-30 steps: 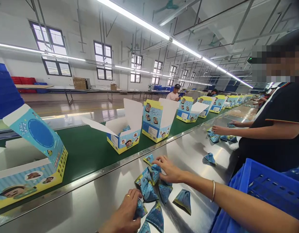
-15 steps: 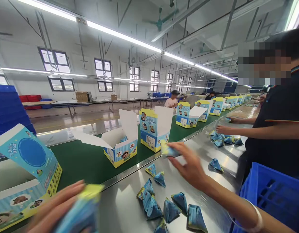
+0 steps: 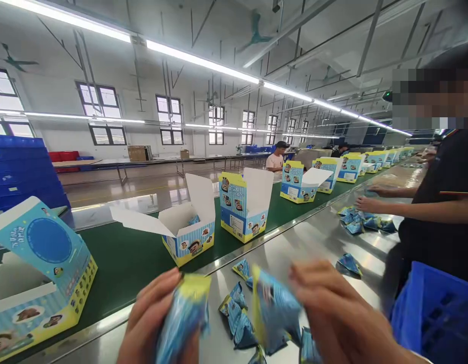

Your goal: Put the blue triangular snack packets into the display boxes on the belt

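My left hand [image 3: 150,316] is closed around a blue-and-yellow pyramid-shaped packet [image 3: 182,318] low in the middle of the view. Just to its right, my right hand [image 3: 340,308], blurred by motion, pinches another such packet [image 3: 273,303] at its side. Beneath and between the hands, several loose packets [image 3: 239,323] lie on the metal table [image 3: 214,288]; my right hand and its packet hide some of them. Beyond the hands, an open blue-and-yellow carton [image 3: 196,245] with a packet visible inside stands on the green belt [image 3: 120,253].
A taller open carton [image 3: 234,207] stands beside it, another [image 3: 62,273] at near left, with more along the belt. A co-worker [image 3: 438,192] stands at right near a packet pile [image 3: 355,220] and a single packet [image 3: 348,264]. A blue crate [image 3: 431,313] sits at lower right.
My right hand has come down and nearer, its packet now over the loose ones. My left hand has moved right with its packet, so both hands are closer together. The view has shifted slightly.
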`<state>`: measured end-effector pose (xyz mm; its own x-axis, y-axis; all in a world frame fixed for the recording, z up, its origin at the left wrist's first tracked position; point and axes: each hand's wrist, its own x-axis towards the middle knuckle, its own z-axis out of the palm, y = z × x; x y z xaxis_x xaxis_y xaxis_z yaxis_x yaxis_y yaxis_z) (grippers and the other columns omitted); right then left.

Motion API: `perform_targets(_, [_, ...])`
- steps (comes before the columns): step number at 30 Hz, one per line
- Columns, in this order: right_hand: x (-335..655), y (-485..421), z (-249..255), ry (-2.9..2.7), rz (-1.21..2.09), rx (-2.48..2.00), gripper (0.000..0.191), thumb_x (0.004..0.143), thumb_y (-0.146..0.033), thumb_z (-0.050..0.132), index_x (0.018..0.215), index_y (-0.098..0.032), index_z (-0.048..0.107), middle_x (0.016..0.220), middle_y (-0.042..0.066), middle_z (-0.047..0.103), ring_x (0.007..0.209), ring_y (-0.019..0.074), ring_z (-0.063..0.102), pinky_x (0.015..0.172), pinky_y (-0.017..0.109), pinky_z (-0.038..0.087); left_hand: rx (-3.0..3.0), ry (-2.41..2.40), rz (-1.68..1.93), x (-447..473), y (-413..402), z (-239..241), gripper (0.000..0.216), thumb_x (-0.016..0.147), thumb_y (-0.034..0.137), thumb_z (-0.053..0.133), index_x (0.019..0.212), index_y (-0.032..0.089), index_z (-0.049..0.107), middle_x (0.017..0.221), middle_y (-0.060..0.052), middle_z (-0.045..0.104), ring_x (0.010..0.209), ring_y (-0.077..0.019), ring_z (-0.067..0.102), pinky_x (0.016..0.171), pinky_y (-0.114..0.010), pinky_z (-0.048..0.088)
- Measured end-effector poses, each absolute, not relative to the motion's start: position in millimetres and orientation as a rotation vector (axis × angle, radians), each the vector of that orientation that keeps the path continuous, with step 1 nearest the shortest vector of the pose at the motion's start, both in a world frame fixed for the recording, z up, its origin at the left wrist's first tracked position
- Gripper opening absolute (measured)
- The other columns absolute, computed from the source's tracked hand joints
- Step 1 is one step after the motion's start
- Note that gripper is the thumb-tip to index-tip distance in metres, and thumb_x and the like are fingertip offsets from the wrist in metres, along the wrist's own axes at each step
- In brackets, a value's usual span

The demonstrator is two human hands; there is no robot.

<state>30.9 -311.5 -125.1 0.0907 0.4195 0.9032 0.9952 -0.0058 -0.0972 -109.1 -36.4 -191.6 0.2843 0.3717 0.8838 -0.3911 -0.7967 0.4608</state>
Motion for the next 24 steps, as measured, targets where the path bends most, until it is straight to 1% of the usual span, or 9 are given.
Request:
perform_targets(2, [22.2, -301.7, -132.6, -1.508, -0.769, -1.517, 0.048, 0.096, -0.002, 0.058, 0.13, -0.034, 0.065, 0.087, 0.004, 0.072, 0.084, 0.0253, 0.071, 0.079, 0.04, 0.067, 1.853, -0.067, 1.668, -101.3, -44.8, -194.1, 0.034, 0.09, 0.046, 0.083, 0.122, 0.04, 0.074, 0.127, -0.004, 0.076, 0.116, -0.0314, 0.076, 0.085, -0.045, 0.073])
perform_targets(3, [20.1, -293.9, -137.8, -1.508, -0.746, -1.493, 0.048, 0.096, 0.0, 0.056, 0.131, -0.032, 0.063, 0.087, 0.003, 0.071, 0.081, 0.0236, 0.07, 0.076, 0.037, 0.066, 1.807, -0.103, 1.625, -94.0, -50.6, -197.2, 0.035, 0.092, 0.043, 0.082, 0.124, 0.038, 0.072, 0.13, -0.005, 0.075, 0.119, -0.0311, 0.075, 0.091, -0.046, 0.071])
perform_targets(5, [18.2, -276.1, -147.4, -1.419, -0.732, -1.508, 0.042, 0.099, -0.001, 0.054, 0.13, -0.028, 0.061, 0.091, 0.004, 0.071, 0.08, 0.0204, 0.069, 0.072, 0.032, 0.064, 1.75, -0.078, 1.379, -75.9, -62.2, -206.4, 0.031, 0.098, 0.035, 0.076, 0.128, 0.033, 0.068, 0.131, -0.006, 0.075, 0.123, -0.0265, 0.074, 0.097, -0.04, 0.068])
perform_targets(8, [12.1, -259.9, -149.0, -1.365, -0.647, -1.651, 0.029, 0.104, -0.008, 0.054, 0.125, -0.026, 0.061, 0.097, 0.004, 0.069, 0.084, 0.0176, 0.069, 0.075, 0.028, 0.062, 1.667, 0.038, 1.094, -60.2, -71.0, -223.7, 0.026, 0.098, 0.04, 0.077, 0.119, 0.026, 0.072, 0.12, -0.006, 0.078, 0.11, -0.0209, 0.076, 0.092, -0.03, 0.066])
perform_targets(14, [-8.6, -269.2, -122.6, -1.26, -0.586, -1.83, 0.023, 0.105, -0.014, 0.056, 0.125, -0.024, 0.06, 0.101, 0.003, 0.069, 0.083, 0.0155, 0.068, 0.079, 0.029, 0.06, 1.673, 0.114, 0.719, -100.9, -63.5, -238.6, 0.033, 0.092, 0.045, 0.082, 0.114, 0.022, 0.074, 0.109, -0.005, 0.079, 0.098, -0.0204, 0.077, 0.092, -0.032, 0.065])
perform_targets(17, [-15.9, -273.5, -130.2, -1.262, -0.292, -1.965, 0.036, 0.104, -0.024, 0.062, 0.14, -0.024, 0.056, 0.115, 0.008, 0.071, 0.089, 0.0179, 0.071, 0.08, 0.032, 0.062, 1.673, 0.093, 0.678, -122.2, -62.4, -237.7, 0.035, 0.094, 0.044, 0.08, 0.12, 0.023, 0.071, 0.115, -0.006, 0.078, 0.102, -0.0207, 0.078, 0.093, -0.032, 0.065])
perform_targets(20, [-25.1, -274.0, -145.4, -1.283, 0.043, -2.053, 0.07, 0.097, -0.038, 0.078, 0.159, -0.027, 0.046, 0.139, 0.013, 0.067, 0.104, 0.0227, 0.073, 0.086, 0.037, 0.065, 1.709, 0.008, 0.725, -133.1, -65.7, -240.9, 0.035, 0.098, 0.036, 0.077, 0.129, 0.027, 0.066, 0.128, -0.006, 0.075, 0.114, -0.0216, 0.076, 0.101, -0.034, 0.063])
perform_targets(22, [-32.3, -271.4, -152.1, -1.315, 0.192, -2.029, 0.085, 0.092, -0.039, 0.085, 0.164, -0.031, 0.041, 0.151, 0.014, 0.061, 0.115, 0.0254, 0.072, 0.093, 0.039, 0.064, 1.783, -0.085, 0.803, -137.1, -69.2, -244.8, 0.036, 0.1, 0.028, 0.074, 0.134, 0.031, 0.061, 0.133, -0.005, 0.073, 0.124, -0.0217, 0.072, 0.105, -0.035, 0.062])
perform_targets(24, [-38.8, -265.9, -155.0, -1.356, 0.279, -1.957, 0.086, 0.089, -0.034, 0.088, 0.164, -0.033, 0.045, 0.155, 0.012, 0.061, 0.124, 0.0269, 0.07, 0.101, 0.04, 0.062, 1.876, -0.218, 0.91, -140.9, -72.6, -248.4, 0.041, 0.098, 0.023, 0.075, 0.135, 0.032, 0.058, 0.135, -0.005, 0.072, 0.128, -0.022, 0.069, 0.11, -0.036, 0.06])
